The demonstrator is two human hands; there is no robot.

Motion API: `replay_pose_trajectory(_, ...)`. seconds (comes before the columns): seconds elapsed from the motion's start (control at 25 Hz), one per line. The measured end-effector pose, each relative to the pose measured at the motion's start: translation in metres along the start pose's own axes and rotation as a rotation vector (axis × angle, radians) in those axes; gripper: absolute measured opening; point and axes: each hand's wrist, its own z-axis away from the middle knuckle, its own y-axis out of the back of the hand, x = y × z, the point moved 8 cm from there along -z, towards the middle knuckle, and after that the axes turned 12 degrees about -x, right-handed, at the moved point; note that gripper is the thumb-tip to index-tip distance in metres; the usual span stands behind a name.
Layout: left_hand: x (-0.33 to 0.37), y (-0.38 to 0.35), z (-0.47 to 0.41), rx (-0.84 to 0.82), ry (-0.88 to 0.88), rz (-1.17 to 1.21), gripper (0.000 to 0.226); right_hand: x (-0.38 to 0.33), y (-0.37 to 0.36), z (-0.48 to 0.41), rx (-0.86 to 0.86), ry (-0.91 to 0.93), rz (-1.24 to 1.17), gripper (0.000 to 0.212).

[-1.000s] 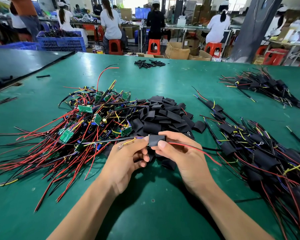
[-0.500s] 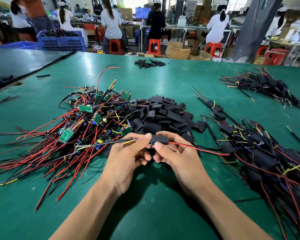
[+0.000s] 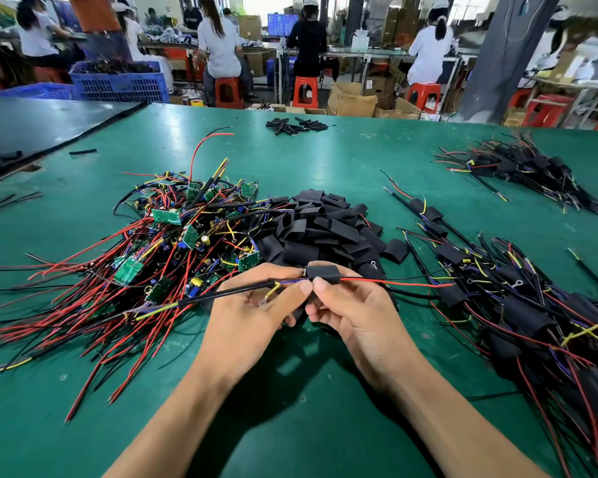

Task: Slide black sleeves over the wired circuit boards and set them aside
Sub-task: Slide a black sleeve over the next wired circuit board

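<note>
Above the green table (image 3: 325, 157), both hands hold one wired board between them. A black sleeve (image 3: 323, 272) covers the board; my right hand (image 3: 354, 317) pinches the sleeve. My left hand (image 3: 252, 315) grips the black cable and yellow and blue wires at the sleeve's left end. Red and black wires run out to the right. A tangle of bare green circuit boards with red wires (image 3: 173, 243) lies to the left. Behind my hands sits a heap of loose black sleeves (image 3: 321, 225). Sleeved boards (image 3: 518, 305) are piled at the right.
A second pile of sleeved boards (image 3: 518, 170) lies at the far right, and a small cluster of black tubes (image 3: 296, 125) at the far edge. A darker table (image 3: 32, 122) adjoins on the left. People sit at benches beyond, near blue crates (image 3: 118, 81).
The sleeve has turned from face-on to edge-on between my fingers, and the assembly has stretched out level, with the red wire reaching further right. Both hands stayed in place.
</note>
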Motion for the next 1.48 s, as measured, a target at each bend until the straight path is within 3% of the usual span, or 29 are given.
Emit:
replay_pose_trajectory(0.16, -0.006, 0.0, 0.001, 0.027, 0.036, -0.068, 0.017, -0.001, 0.003, 0.001, 0.036, -0.036, 0.024, 0.028)
replay_pose_trajectory(0.32, -0.002, 0.004, 0.002, 0.101, -0.027, -0.111, 0.015, 0.0, -0.002, 0.002, 0.06, -0.06, 0.03, 0.019)
replay_pose_trajectory(0.52, 0.006, -0.002, 0.003, 0.05, -0.114, -0.223, 0.012, -0.002, -0.002, 0.003, 0.106, -0.083, -0.01, 0.038)
replay_pose_trajectory(0.76, 0.004, -0.001, 0.003, 0.051, -0.08, -0.161, 0.011, 0.003, -0.003, -0.001, 0.138, -0.148, -0.097, 0.05)
replay_pose_trajectory(1.2, -0.006, 0.001, 0.0, 0.076, -0.02, -0.113, 0.012, 0.009, -0.005, 0.002, 0.115, -0.209, -0.254, 0.043)
replay_pose_trajectory(1.48, -0.008, 0.004, -0.004, 0.055, 0.021, 0.012, 0.011, 0.012, -0.007, 0.001, 0.077, -0.201, -0.184, 0.041)
